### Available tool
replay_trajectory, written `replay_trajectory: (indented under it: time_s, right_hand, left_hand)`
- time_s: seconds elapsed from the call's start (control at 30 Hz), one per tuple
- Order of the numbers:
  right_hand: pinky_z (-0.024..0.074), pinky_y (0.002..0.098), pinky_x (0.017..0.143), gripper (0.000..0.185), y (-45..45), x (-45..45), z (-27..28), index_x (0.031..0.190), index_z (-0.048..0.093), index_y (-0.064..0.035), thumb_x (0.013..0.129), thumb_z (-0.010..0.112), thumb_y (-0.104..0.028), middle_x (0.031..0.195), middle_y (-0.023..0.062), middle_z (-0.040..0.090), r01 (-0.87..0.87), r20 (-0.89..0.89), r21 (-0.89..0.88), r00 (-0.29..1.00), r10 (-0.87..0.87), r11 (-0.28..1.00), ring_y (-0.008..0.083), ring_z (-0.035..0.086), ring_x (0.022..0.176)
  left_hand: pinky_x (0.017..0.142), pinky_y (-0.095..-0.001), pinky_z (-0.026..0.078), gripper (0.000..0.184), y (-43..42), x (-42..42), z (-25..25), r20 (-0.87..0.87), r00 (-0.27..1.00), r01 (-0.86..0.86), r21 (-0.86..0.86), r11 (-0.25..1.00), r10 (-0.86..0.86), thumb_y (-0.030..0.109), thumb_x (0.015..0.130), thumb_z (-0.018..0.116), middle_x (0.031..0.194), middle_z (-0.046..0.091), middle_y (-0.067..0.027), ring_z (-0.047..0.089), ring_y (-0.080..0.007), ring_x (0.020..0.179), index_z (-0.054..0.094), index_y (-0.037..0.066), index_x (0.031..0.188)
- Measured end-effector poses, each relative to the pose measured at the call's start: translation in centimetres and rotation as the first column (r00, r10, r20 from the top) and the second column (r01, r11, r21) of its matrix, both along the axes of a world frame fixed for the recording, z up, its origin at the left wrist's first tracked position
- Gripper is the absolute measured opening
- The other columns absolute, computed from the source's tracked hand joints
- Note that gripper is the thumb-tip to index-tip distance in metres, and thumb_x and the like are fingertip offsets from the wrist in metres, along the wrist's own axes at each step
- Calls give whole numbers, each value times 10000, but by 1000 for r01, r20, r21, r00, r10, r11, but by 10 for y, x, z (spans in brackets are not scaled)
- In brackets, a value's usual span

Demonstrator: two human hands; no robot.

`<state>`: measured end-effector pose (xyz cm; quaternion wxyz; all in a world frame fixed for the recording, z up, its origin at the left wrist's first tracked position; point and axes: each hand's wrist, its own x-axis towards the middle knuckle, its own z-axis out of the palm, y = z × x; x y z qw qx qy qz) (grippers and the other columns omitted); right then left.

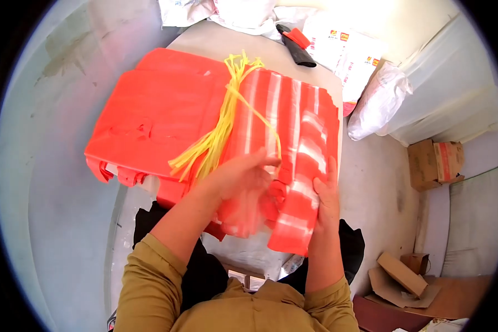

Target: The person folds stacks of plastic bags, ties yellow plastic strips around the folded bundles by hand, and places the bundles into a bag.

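Observation:
My right hand [327, 196] grips the edge of a folded bundle of red plastic bags [300, 191], which shows white bands and is tilted toward me. Blurred by motion, my left hand [240, 177] is just left of that bundle, its fingers bent around the end of a yellow strip [274, 130]. That strip runs back to a bunch of yellow plastic strips [224, 122] lying across the red stacks. Beneath are more striped red bags [254, 110]. To the left lies a wide pile of plain red plastic [160, 105].
The stacks lie on a pale tabletop [199, 37]. At its far edge are a black object with a red part [297, 47] and white printed sacks [343, 52]. Cardboard boxes [434, 163] stand at right, with flattened cardboard [401, 282] lower down.

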<state>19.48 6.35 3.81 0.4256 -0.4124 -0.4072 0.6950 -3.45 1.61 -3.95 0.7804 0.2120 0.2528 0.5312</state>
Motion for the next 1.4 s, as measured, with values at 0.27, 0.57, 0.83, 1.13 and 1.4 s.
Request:
replay_trajectory:
  time_s: [0.27,0.57,0.83,1.13,1.4]
  right_hand:
    - [531,356,1044,988,-10,-27,-34,1701,76,-78,907,652,45,1591,185,416,-127,142,164,984,104,978,254,557,1328]
    - [578,320,836,597,13,29,-62,1674,276,-128,1142,480,-306,1287,95,645,-340,411,-46,850,328,939,172,686,1005]
    - [543,356,744,264,39,54,-12,1154,740,2,1028,653,-212,891,85,742,-604,868,101,441,226,791,185,684,787]
    - [513,366,682,238,53,69,-6,1002,757,-7,943,730,-235,772,123,699,-633,986,82,166,32,770,231,657,698]
    - [427,283,603,267,54,91,-45,940,745,-3,1010,692,-255,740,0,628,-359,740,59,642,200,932,105,544,648]
  left_hand:
    - [1018,-415,582,379,10,25,8,-12,996,-94,-153,984,94,259,1027,679,1269,722,-130,712,-235,1159,653,19,1319]
    - [1004,-438,584,414,12,32,8,-78,975,-218,-173,960,208,-3,953,643,1287,699,-174,705,-279,1161,592,-30,1363]
    - [994,-400,576,458,23,39,2,-131,972,-206,-85,975,194,-35,919,652,1251,709,-163,708,-258,1129,586,-48,1372]
    - [931,-355,567,463,34,50,-16,-728,639,-281,81,956,249,126,946,725,1187,717,-159,697,-225,1065,619,-66,1353]
    - [936,-378,558,432,8,32,19,-880,297,-331,269,905,370,138,977,660,1209,702,-136,707,-264,1059,646,-4,1384]
